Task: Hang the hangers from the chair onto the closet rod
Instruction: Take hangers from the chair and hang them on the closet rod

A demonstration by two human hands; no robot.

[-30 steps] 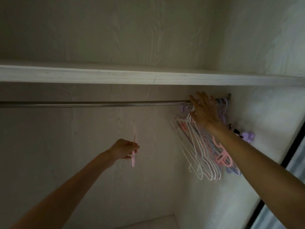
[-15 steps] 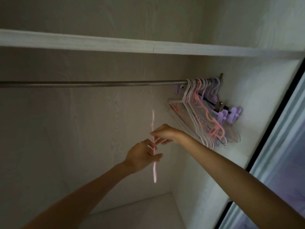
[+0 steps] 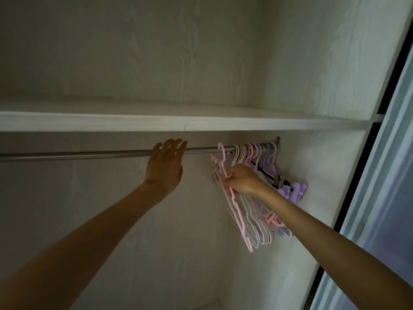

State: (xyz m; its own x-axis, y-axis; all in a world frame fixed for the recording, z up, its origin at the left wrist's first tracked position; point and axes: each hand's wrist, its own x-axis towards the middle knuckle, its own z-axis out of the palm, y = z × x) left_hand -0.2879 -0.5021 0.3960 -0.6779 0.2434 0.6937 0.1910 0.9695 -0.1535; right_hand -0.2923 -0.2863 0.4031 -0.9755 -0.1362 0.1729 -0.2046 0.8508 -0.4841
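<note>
A metal closet rod [image 3: 89, 153] runs across under a white shelf. Several pink, white and purple hangers [image 3: 257, 211] hang bunched at its right end. A pink hanger [image 3: 234, 204] hangs leftmost, its hook over the rod. My right hand [image 3: 242, 179] pinches that pink hanger just below its neck. Further left, my left hand [image 3: 165, 166] is raised with fingers spread, its fingertips on the rod, holding nothing. The chair is out of view.
The white shelf [image 3: 201, 123] sits just above the rod. The closet's right side wall [image 3: 312, 198] is close behind the hangers. A dark door frame [image 3: 348, 198] and a sliding door [image 3: 391, 175] stand at the right.
The pink hanger passed from my left hand to my right and now hangs on the rod by the bunch. My left hand rose to the rod, open.
</note>
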